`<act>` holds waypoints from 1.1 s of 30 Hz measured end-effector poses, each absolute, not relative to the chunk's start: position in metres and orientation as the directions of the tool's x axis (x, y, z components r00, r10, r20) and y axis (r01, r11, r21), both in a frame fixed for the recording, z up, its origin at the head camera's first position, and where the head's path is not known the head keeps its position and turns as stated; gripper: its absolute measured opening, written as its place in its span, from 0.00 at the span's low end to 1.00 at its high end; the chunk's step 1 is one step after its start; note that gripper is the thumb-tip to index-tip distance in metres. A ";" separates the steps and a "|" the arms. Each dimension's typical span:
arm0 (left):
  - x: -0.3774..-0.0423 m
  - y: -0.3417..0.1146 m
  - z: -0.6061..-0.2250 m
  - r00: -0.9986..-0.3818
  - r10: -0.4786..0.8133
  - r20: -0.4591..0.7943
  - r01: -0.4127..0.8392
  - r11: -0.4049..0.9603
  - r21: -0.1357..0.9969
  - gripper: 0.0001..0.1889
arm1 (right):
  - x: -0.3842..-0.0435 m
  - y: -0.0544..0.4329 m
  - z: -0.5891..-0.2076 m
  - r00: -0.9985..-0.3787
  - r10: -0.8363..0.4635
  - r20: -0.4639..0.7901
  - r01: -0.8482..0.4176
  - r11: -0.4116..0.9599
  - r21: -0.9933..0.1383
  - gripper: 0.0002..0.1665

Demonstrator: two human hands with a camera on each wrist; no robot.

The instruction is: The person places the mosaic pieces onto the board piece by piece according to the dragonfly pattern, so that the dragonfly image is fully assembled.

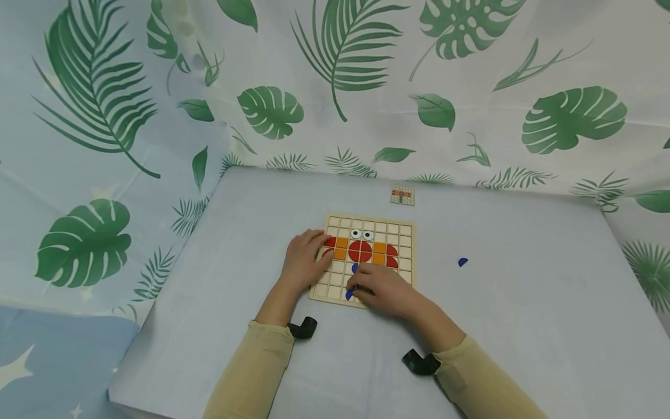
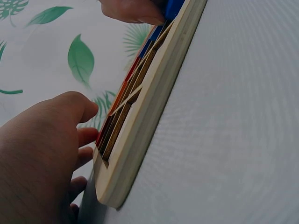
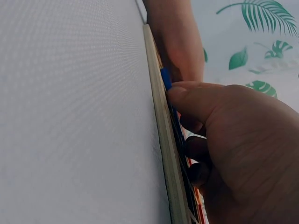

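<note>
A wooden grid board lies on the table, with red, orange and blue tiles and two eye tiles set in its cells. My left hand rests at the board's left side, fingers reaching over the edge near a red tile. In the left wrist view its fingers are gently bent and grip no tile. Over the lower part of the board, my right hand pinches a blue tile with a curved edge between thumb and finger. Another blue tile shows just above, partly hidden by that hand.
A small pattern card with a similar figure lies behind the board. One loose blue half-round tile is on the table to the right. A leaf-print cloth hangs behind and at the left.
</note>
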State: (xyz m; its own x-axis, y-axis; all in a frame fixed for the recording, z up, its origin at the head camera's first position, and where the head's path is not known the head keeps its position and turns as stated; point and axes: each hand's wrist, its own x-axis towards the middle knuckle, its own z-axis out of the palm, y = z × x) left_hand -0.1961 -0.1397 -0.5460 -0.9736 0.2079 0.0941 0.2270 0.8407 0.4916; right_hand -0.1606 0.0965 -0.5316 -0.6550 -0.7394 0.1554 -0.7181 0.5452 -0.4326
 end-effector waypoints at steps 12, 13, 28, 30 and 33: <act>-0.199 -0.140 -0.549 -0.971 0.214 0.109 0.240 0.843 0.481 0.24 | -0.161 0.097 -0.532 -0.604 -0.762 0.234 -0.775 0.493 -0.395 0.12; -0.199 -0.140 -0.549 -0.971 0.214 0.109 0.240 0.843 0.481 0.24 | -0.161 0.096 -0.532 -0.607 -0.760 0.232 -0.773 0.495 -0.397 0.12; -0.197 -0.140 -0.547 -0.972 0.211 0.106 0.236 0.842 0.485 0.24 | -0.162 0.097 -0.534 -0.607 -0.761 0.229 -0.771 0.495 -0.400 0.12; -0.197 -0.139 -0.547 -0.972 0.209 0.106 0.234 0.843 0.484 0.23 | -0.162 0.097 -0.534 -0.609 -0.760 0.226 -0.769 0.497 -0.402 0.13; -0.197 -0.140 -0.548 -0.972 0.208 0.112 0.236 0.843 0.483 0.23 | -0.161 0.098 -0.533 -0.613 -0.758 0.222 -0.766 0.501 -0.403 0.14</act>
State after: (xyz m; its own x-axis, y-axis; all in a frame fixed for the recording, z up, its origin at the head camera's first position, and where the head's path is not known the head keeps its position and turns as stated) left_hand -0.1974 -0.1395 -0.5475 -0.9717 0.2084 0.1115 0.2363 0.8429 0.4834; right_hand -0.1613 0.0978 -0.5334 -0.6130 -0.7583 0.2220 -0.7658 0.5011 -0.4031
